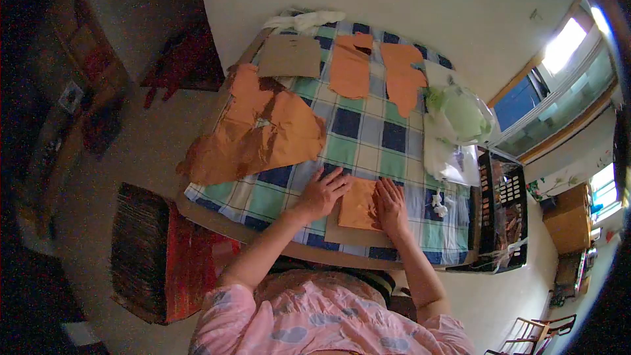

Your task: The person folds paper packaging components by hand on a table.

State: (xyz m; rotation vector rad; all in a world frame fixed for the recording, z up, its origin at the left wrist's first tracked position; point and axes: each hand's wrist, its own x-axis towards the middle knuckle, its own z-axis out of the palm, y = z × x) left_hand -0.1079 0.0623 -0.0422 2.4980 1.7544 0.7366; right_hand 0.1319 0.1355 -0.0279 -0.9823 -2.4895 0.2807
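Note:
A small orange sheet of paper [358, 207] lies on a brown cardboard piece [335, 232] near the table's front edge. My left hand [324, 196] rests at the sheet's upper left corner, its fingers stretched and slightly apart. Flat on the sheet's right side lies my right hand [392, 209], fingers extended toward the far edge. To the left is a large, creased, torn orange paper [276, 135]. Farther back are two torn orange pieces, one in the middle [350, 72] and one to its right [402, 79], and a grey-brown cardboard sheet [289, 58].
A checked cloth [358, 151] covers the table. Along its right side are clear and green plastic bags [463, 115] and a crumpled white scrap [439, 205]. A black plastic crate [503, 204] stands off the right edge. White cloth [305, 21] lies at the back.

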